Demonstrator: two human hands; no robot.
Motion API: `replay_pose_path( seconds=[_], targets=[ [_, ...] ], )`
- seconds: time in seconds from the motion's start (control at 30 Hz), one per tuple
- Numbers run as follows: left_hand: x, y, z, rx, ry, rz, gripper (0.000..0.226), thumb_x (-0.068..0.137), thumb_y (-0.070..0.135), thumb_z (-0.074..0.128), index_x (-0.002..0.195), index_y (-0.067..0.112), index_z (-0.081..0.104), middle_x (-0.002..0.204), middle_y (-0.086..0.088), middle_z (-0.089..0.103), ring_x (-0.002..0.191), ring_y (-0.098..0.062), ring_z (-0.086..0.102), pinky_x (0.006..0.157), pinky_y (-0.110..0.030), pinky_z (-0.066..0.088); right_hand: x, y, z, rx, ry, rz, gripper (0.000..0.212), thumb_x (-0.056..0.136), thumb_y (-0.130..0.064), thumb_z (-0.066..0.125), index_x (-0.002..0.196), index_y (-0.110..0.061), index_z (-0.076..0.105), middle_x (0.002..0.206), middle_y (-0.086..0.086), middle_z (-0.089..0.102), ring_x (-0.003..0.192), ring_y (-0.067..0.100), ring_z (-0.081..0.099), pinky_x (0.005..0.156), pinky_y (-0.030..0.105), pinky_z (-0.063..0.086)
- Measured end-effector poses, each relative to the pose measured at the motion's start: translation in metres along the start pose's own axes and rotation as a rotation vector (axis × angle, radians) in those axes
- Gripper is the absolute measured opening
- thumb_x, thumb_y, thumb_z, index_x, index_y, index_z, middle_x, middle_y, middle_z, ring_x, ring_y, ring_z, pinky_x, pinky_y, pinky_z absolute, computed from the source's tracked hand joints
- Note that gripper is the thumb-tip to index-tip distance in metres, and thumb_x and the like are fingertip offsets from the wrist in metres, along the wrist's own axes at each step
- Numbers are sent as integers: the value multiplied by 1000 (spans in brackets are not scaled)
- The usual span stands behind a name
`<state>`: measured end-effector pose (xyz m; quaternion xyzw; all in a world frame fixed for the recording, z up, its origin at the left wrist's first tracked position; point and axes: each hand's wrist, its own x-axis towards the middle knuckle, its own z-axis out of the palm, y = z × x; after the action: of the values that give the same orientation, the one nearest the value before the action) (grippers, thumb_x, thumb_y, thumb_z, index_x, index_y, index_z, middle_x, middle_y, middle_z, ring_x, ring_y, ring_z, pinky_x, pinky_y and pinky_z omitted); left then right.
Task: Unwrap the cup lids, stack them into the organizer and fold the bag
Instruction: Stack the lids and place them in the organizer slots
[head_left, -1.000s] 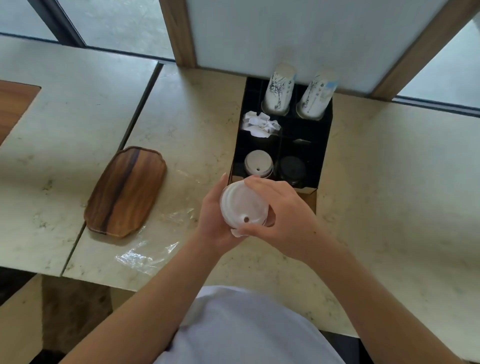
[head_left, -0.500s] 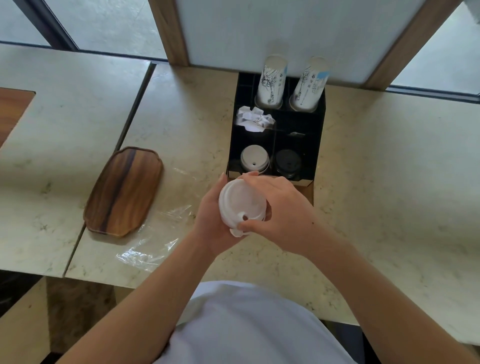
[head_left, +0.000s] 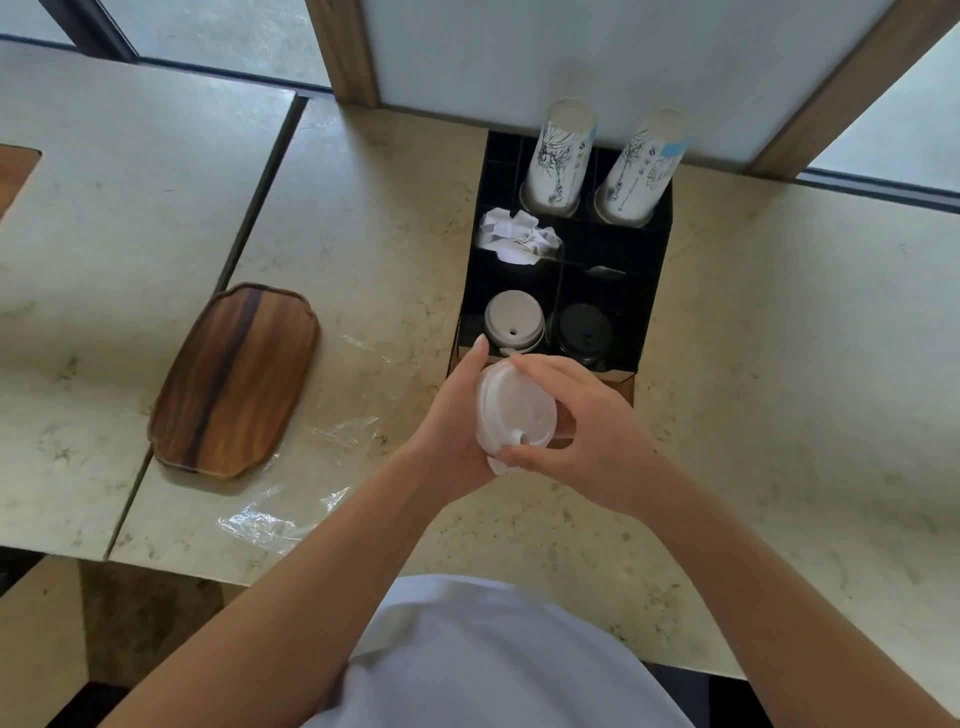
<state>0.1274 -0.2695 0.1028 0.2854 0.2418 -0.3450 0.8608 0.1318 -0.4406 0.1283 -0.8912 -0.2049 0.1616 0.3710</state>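
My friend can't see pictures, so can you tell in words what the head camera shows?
Two hands hold a stack of white cup lids just in front of a black organizer: the left hand cradles it and the right hand grips its top lid. The organizer holds white lids, black lids and two cup stacks; a clear plastic bag and wooden tray lie left.

A single head-worn wide-angle camera looks forward and steeply down, close over the person's forearms; it faces the pale marble-patterned countertop (head_left: 779, 415) and the black compartmented cardboard organizer (head_left: 644, 291) against the far wall. No second view shares this scene.
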Motion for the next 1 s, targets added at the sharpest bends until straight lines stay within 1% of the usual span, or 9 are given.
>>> replay_pose_path(
  seconds=[0.1,0.2,0.33,0.47,0.57,0.67,0.77,0.87,1.0],
  targets=[
    [7,4,7,-7,44,8,60,99,57,47,127,8,66,106,-15,73,92,-28,73,67,-37,60,10,8,-4,-23,-10,7,94,72,-73,70,151,-37,36,141,-27,41,127,-5,41,104,27,44],
    [19,13,18,76,151,16,55,97,48,54,135,8,60,118,-17,68,101,-30,68,66,-38,58,23,21,-8,-6,-42,54,94,68,-74,71,149,-39,38,135,-26,44,121,-7,44,99,22,43],
    [37,26,15,201,226,65,51,96,35,62,139,8,54,136,-24,59,122,-41,60,80,-47,56,44,46,-12,-122,25,84,84,70,-69,72,143,-38,43,131,-18,51,112,-2,48,92,25,48],
    [53,39,-5,292,284,157,38,98,15,62,133,1,55,121,-25,68,105,-37,71,90,-51,59,71,68,-15,-205,41,115,84,72,-65,75,142,-27,46,134,-6,55,114,12,53,92,35,52],
    [70,48,-11,333,297,190,33,102,14,57,132,1,57,118,-22,71,105,-33,72,91,-48,58,96,73,-16,-232,-55,138,84,74,-68,70,144,-30,44,136,-6,52,115,13,52,93,37,51],
    [80,56,-14,308,277,204,32,105,15,52,133,1,57,116,-21,72,104,-33,72,89,-47,58,116,75,-20,-238,-66,118,84,73,-69,69,144,-33,42,138,-5,51,117,13,51,93,34,48],
    [84,63,-19,257,243,222,31,105,14,50,132,-1,56,118,-22,72,105,-34,72,88,-46,58,126,77,-22,-176,-54,125,84,71,-69,71,143,-41,40,136,-13,49,114,4,46,89,25,42],
    [88,65,-23,207,266,240,32,105,11,49,133,-4,54,121,-25,69,109,-36,70,94,-50,56,130,74,-18,-90,-51,145,76,68,-68,73,133,-59,35,123,-32,43,108,-5,44,81,13,31],
    [94,59,-29,174,338,237,33,106,8,47,135,-5,51,124,-27,67,109,-35,69,92,-46,57,137,67,-19,-77,-86,132,69,65,-64,78,117,-74,33,109,-49,43,107,-27,38,77,11,30]
  ],
)
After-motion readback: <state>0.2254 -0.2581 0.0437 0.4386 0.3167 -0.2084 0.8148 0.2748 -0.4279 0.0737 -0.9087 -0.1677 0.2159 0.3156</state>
